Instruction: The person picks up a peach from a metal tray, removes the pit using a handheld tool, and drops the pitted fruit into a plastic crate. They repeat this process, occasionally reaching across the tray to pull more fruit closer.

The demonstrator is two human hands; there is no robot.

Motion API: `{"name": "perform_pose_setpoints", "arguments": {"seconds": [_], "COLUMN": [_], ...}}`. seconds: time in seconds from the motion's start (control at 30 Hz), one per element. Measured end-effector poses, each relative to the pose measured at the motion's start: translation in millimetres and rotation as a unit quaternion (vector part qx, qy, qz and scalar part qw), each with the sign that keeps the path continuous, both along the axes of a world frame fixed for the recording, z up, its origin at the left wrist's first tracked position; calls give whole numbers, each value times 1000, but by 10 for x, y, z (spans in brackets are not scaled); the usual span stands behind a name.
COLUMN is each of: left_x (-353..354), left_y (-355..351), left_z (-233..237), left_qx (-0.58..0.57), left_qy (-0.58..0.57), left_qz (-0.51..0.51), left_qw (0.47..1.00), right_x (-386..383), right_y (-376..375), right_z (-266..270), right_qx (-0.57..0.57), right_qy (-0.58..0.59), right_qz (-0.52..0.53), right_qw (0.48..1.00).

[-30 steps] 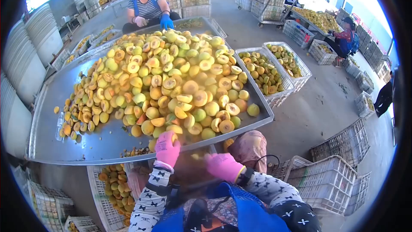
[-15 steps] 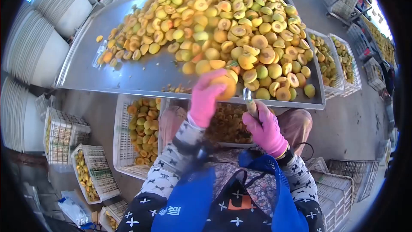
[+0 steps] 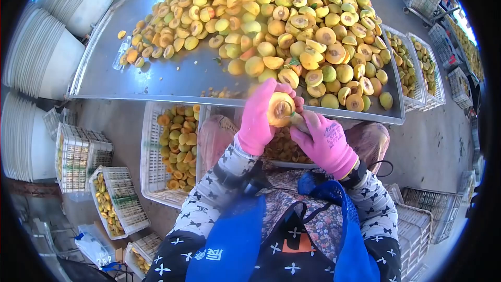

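Observation:
My left hand (image 3: 257, 120), in a pink glove, holds a halved yellow fruit (image 3: 280, 109) with its cut face and brown centre turned up. My right hand (image 3: 326, 143), also gloved in pink, grips the handle of a small tool (image 3: 299, 122). The tool's tip meets the fruit's right side and is partly hidden there. Both hands are close together just below the near edge of a metal table (image 3: 182, 98). A large heap of halved fruit (image 3: 292, 26) lies on the table.
A white crate (image 3: 150, 172) of fruit halves stands left of my legs, and another container of pieces is between them. More crates (image 3: 125, 203) are at the lower left, with others (image 3: 415, 230) at the lower right. A plastic bottle (image 3: 121, 55) lies on the table's left part.
My hands have come together. The fruit in my left hand now shows its cut face, and the tool in my right hand has moved from beside it to touching it.

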State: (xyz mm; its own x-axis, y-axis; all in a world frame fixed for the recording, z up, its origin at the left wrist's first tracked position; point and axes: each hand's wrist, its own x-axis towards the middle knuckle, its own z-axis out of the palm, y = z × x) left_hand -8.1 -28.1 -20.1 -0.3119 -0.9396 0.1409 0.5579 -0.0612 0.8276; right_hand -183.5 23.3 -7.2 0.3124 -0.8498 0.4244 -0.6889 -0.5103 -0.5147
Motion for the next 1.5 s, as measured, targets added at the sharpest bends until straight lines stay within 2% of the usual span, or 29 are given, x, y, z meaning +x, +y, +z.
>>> {"name": "perform_pose_setpoints", "arguments": {"seconds": [0.03, 0.13, 0.17, 0.23, 0.27, 0.33, 0.37, 0.4, 0.43, 0.5, 0.53, 0.57, 0.6, 0.63, 0.7, 0.73, 0.77, 0.83, 0.93, 1.03, 1.23, 1.33, 1.43, 1.5], "left_x": [14, 45, 30, -25, -20, -2, -30, -72, -98, -81, -102, -118, -132, -137, -134, -151, -170, -178, -102, -89, -48, -65, -33, -24], "left_y": [3, 33, 45, 68, 80, 85, 87, 91, 78, 16, 21, 49, 98, 117, 136, 148, 160, 169, 159, 169, 209, 233, 254, 252], "left_z": [-11, -57, -44, 38, 53, 95, 175, 284, 334, 229, 168, 133, 131, 90, -18, -13, 6, 134, 156, 171, 202, 188, 166, 180], "left_qx": [16, -62, -24, 53, 26, -31, 23, 79, 136, 7, -40, -83, 47, 26, -17, 17, 50, 146, 212, 204, 204, 219, 205, 206], "left_qy": [10, -141, -109, -43, -81, -157, -118, -77, -35, -80, -97, -116, -33, -59, -105, -71, -35, 29, 4, -34, -90, -19, 3, 5], "left_qz": [-7, 33, 25, 10, 6, -3, -20, -36, -50, -23, 3, 27, 0, 21, 72, 91, 112, 89, 56, 66, 83, 99, 76, 39], "left_qw": [1000, 987, 993, 998, 996, 987, 993, 993, 989, 997, 994, 989, 998, 998, 992, 993, 992, 985, 976, 976, 971, 970, 976, 978], "right_x": [-20, -19, -21, -25, -26, -11, 0, 95, 160, 231, 222, 218, 213, 201, 183, 189, 210, 258, 189, 180, 235, 363, 279, 215], "right_y": [-12, -6, 3, 20, 24, 104, 145, 206, 240, 266, 245, 231, 237, 248, 276, 284, 294, 300, 230, 214, 266, 347, 265, 230], "right_z": [-7, 77, 107, -17, -64, -100, -118, 130, 114, 50, 3, 14, 33, 39, -164, -234, -218, -137, 146, 165, 71, -118, 205, 134], "right_qx": [5, 51, 78, 28, 1, 231, 340, 494, 496, 489, 486, 499, 515, 530, 434, 384, 386, 384, 562, 587, 567, 469, 654, 676], "right_qy": [40, 109, 134, 129, 127, -15, -87, -202, -245, -327, -315, -295, -277, -257, -261, -260, -263, -276, -360, -352, -268, -313, -391, -424], "right_qz": [9, 14, 20, 48, 62, 94, 107, 104, 79, 34, -3, 5, 10, 14, -16, -28, -33, -48, -6, 3, 7, 51, 86, 126], "right_qw": [999, 993, 988, 990, 990, 968, 930, 839, 829, 808, 815, 815, 811, 808, 862, 886, 884, 880, 744, 729, 779, 824, 643, 589]}}
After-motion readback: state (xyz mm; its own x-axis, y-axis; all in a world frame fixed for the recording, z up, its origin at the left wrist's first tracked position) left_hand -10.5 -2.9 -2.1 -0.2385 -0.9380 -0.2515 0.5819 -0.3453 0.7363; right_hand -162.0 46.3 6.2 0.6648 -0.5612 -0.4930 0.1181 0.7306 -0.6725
